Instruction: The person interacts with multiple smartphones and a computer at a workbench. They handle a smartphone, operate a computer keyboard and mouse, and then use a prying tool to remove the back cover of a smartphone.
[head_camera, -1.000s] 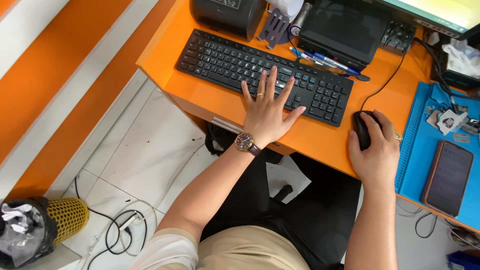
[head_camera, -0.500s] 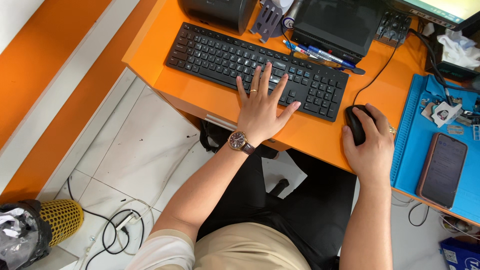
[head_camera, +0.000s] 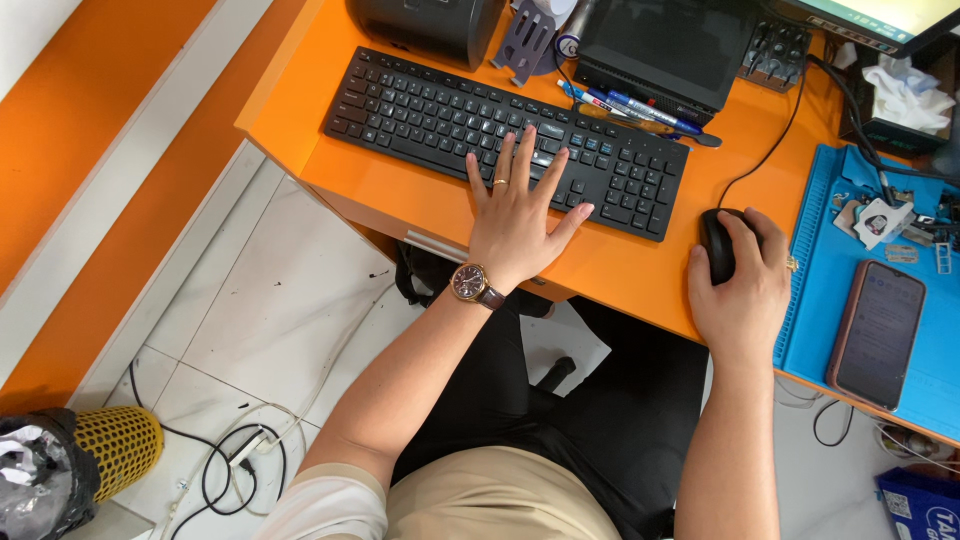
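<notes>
Keyboard (head_camera: 500, 130): black, flat on the orange table (head_camera: 390, 195), long axis left-right and slightly skewed, its right end dropping toward the person. Left hand (head_camera: 515, 215) lies palm down on it, right of its middle; fingers (head_camera: 523, 155) spread and flat on the keys, gripping nothing. Most of the keyboard runs leftward from those fingers; the number pad is just to their right. Thumb points right along the front edge. Wristwatch (head_camera: 470, 283) sits over the table's lip.

Mouse (head_camera: 718, 245): black, on the table, well right of the left hand and just beyond the keyboard's right end. Right hand (head_camera: 742, 290) is cupped over it, fingers curled around the body; cable runs off away from the person.

So left hand is the nearer one to the keyboard and right hand is on the mouse.

Beyond the left fingers: pens (head_camera: 635, 105), then a dark tablet (head_camera: 665, 45). Right of the right hand: blue mat (head_camera: 815, 300) with a phone (head_camera: 878, 335) lying on it, screen up. Yellow mesh bin (head_camera: 115, 445) on the floor, far left.
</notes>
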